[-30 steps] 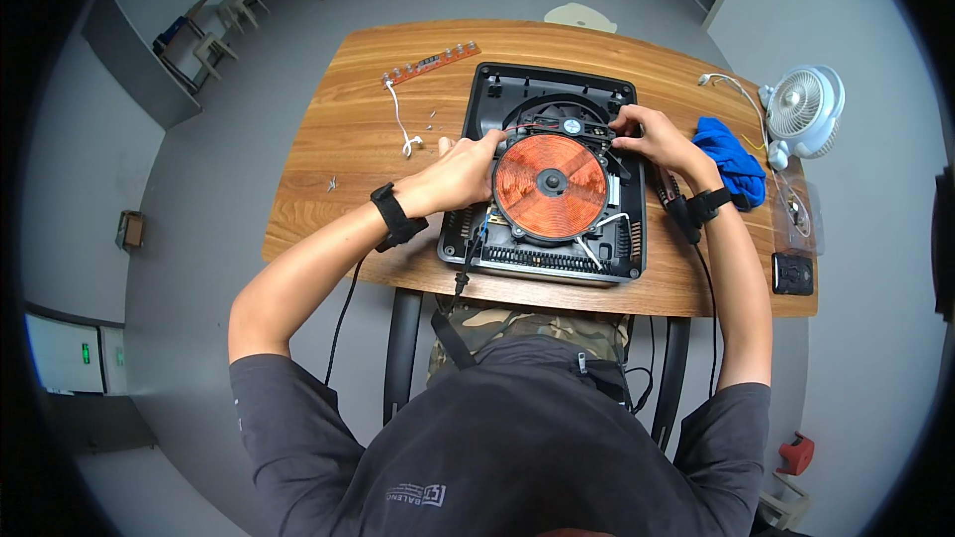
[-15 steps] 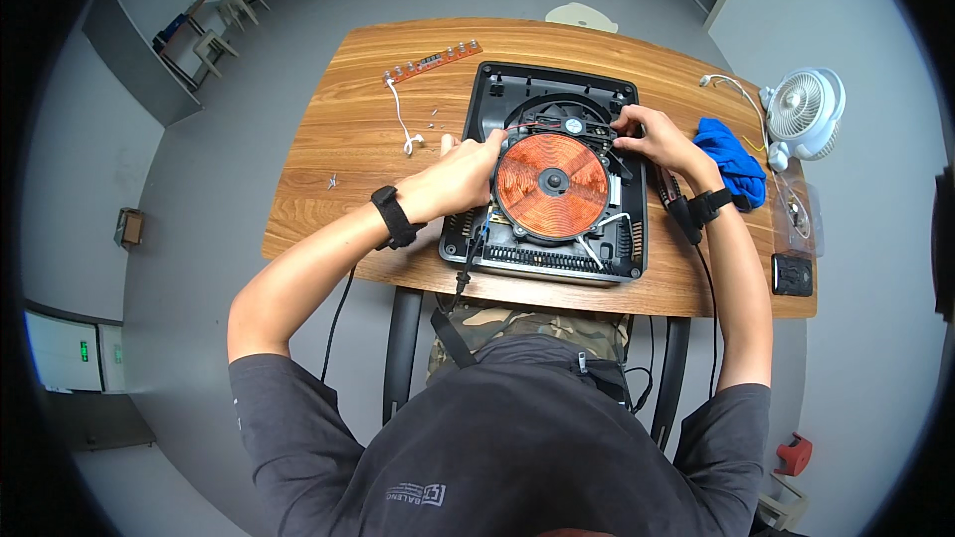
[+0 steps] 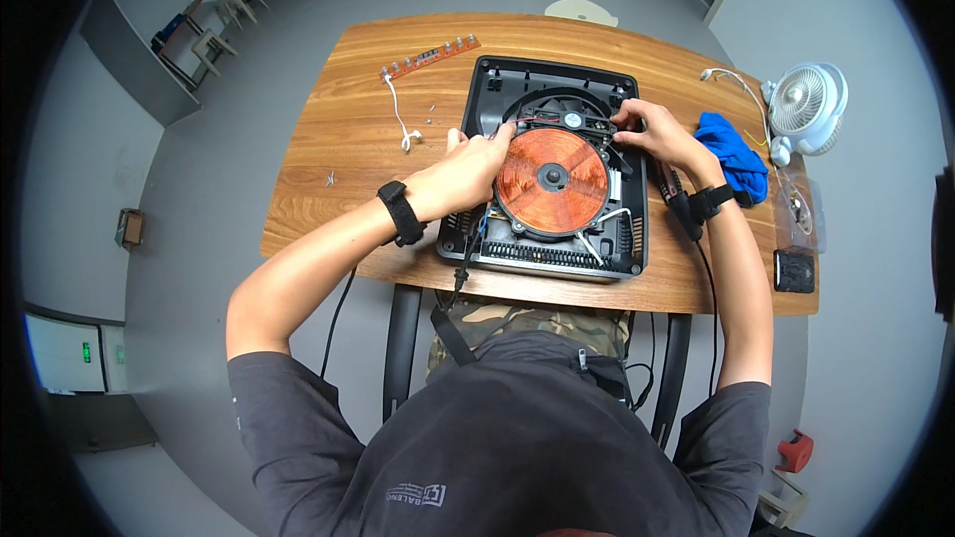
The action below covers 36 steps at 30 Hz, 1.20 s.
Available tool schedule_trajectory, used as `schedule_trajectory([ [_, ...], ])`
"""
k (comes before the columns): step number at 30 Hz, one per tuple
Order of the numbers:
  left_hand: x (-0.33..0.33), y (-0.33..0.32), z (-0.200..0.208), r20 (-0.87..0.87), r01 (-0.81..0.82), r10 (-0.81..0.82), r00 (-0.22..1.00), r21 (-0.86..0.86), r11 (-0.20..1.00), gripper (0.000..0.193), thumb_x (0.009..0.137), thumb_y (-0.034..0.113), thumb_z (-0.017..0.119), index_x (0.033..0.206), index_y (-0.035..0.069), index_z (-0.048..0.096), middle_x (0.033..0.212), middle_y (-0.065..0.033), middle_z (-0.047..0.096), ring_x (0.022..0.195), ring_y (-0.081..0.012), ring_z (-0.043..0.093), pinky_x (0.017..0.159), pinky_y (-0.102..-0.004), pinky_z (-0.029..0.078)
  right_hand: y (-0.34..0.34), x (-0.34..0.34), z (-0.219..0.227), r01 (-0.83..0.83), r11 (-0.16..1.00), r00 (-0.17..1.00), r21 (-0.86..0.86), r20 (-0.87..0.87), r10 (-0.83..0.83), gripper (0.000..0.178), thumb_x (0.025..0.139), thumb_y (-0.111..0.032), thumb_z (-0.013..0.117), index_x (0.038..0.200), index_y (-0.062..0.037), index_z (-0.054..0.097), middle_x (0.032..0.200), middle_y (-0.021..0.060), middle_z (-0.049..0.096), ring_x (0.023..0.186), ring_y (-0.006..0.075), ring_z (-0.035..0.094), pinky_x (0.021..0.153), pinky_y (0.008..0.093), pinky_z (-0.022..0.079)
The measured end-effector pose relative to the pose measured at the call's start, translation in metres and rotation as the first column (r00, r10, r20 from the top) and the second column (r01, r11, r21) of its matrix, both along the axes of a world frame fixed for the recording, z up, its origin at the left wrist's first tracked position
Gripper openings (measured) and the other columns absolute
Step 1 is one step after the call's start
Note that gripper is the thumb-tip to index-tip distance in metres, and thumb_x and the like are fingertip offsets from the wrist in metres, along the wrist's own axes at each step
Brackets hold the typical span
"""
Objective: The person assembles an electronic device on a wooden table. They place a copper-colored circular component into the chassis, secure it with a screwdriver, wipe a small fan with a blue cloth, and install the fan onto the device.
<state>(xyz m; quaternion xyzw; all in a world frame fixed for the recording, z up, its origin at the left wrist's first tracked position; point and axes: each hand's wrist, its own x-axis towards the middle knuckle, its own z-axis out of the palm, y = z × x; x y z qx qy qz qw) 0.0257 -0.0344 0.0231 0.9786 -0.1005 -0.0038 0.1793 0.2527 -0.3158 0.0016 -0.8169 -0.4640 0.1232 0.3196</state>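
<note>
An opened induction cooker lies on the table, its black housing (image 3: pixel 484 89) holding a round copper coil (image 3: pixel 532 194) in the near part. Beyond the coil is a black cooling fan (image 3: pixel 574 121) with a pale round hub label, sitting partly over the circular vent ring in the housing. My left hand (image 3: pixel 463 177) pinches the fan's left edge, next to the coil's upper left rim. At the opposite side, my right hand (image 3: pixel 655 132) grips the fan's right edge between thumb and fingers. The exact contact under the fingertips is partly hidden.
An orange circuit board (image 3: pixel 428 59) with a white cable lies far left, near loose screws (image 3: pixel 331 179). To the right are a soldering-iron-like tool (image 3: pixel 679 207), blue cloth (image 3: pixel 734 159), a white fan (image 3: pixel 804 109) and a black box (image 3: pixel 793 271). A power cord (image 3: pixel 461 276) hangs over the near edge.
My left hand has shifted slightly up and right along the fan's edge. The fan has moved slightly, and my right hand keeps its grip.
</note>
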Motion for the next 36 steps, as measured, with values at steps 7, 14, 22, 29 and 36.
schedule_trajectory([
  [7,-0.008,0.007,0.001,0.016,-0.027,0.029,0.999,-0.121,0.992,0.082,0.075,-0.005,0.069,0.150,0.003,0.036,0.072,-0.0108,0.069,0.073,-0.0324,0.070,0.080,-0.0467,0.042,0.000,0.000,-0.001,-0.003,1.000,1.000,0.008,0.003,0.003,0.026,0.086,-0.012,0.081,0.104,0.0003,0.067,0.090,0.0120,0.070,0.086,0.0219,0.066,0.078,0.0358,0.053],
  [14,-0.007,0.012,-0.005,0.038,-0.015,0.018,0.999,-0.080,0.997,0.081,0.074,-0.006,0.069,0.148,0.005,0.037,0.070,-0.0071,0.066,0.074,-0.0305,0.069,0.079,-0.0458,0.040,0.000,0.002,-0.003,-0.019,1.000,1.000,0.020,0.015,0.019,0.027,0.085,-0.012,0.082,0.104,0.0005,0.067,0.090,0.0122,0.070,0.086,0.0217,0.066,0.079,0.0356,0.053],
  [22,-0.012,0.007,-0.002,0.011,0.021,-0.021,1.000,-0.053,0.998,0.083,0.077,-0.005,0.069,0.151,0.003,0.033,0.073,-0.0090,0.067,0.078,-0.0318,0.068,0.086,-0.0449,0.037,0.000,0.001,-0.002,-0.016,1.000,1.000,0.009,0.002,0.016,0.027,0.085,-0.012,0.082,0.104,0.0007,0.067,0.091,0.0123,0.070,0.086,0.0219,0.066,0.079,0.0354,0.053],
  [29,-0.012,0.003,-0.008,0.081,0.059,-0.067,0.994,0.103,0.993,0.082,0.080,-0.007,0.068,0.152,-0.002,0.030,0.080,-0.0146,0.069,0.084,-0.0361,0.067,0.092,-0.0468,0.037,0.001,0.000,0.000,-0.015,1.000,1.000,0.015,-0.001,0.015,0.027,0.086,-0.012,0.082,0.104,0.0004,0.067,0.091,0.0120,0.070,0.086,0.0219,0.066,0.079,0.0356,0.053],
  [36,-0.010,0.002,0.005,0.001,0.037,-0.037,0.999,-0.004,0.999,0.083,0.080,-0.006,0.068,0.154,-0.001,0.030,0.078,-0.0159,0.070,0.082,-0.0365,0.069,0.092,-0.0482,0.039,-0.001,0.004,-0.004,-0.016,1.000,1.000,0.013,0.004,0.016,0.028,0.085,-0.013,0.082,0.104,0.0004,0.066,0.091,0.0116,0.070,0.086,0.0214,0.066,0.079,0.0357,0.052],
])
